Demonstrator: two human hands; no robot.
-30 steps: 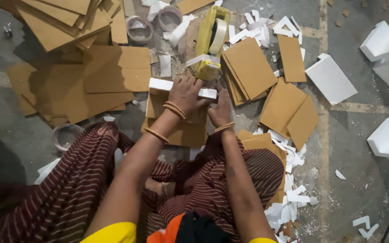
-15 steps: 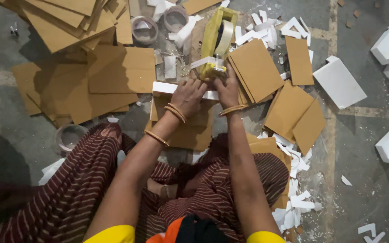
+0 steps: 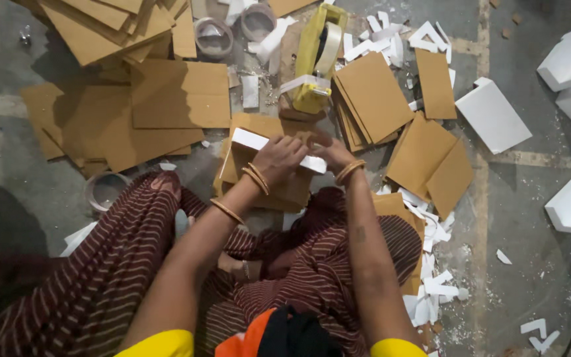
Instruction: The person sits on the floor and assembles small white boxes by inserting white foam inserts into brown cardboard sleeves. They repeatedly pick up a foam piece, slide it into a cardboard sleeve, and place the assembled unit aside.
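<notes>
Two hands meet over a white foam strip (image 3: 252, 140) resting on a cardboard stack (image 3: 279, 188) on the floor, just near of the yellow tape dispenser (image 3: 315, 63). Left hand (image 3: 279, 158) presses the strip; right hand (image 3: 332, 153) closes on its right end. Loose cardboard sheets (image 3: 180, 92) and foam scraps (image 3: 431, 284) lie around, seemingly unassembled.

Both pressing at frame centre: left hand (image 3: 279, 158) and right hand (image 3: 330, 151) on a white strip (image 3: 252, 140) over stacked cardboard (image 3: 279, 192); yellow tape dispenser (image 3: 317, 63) just above.
</notes>
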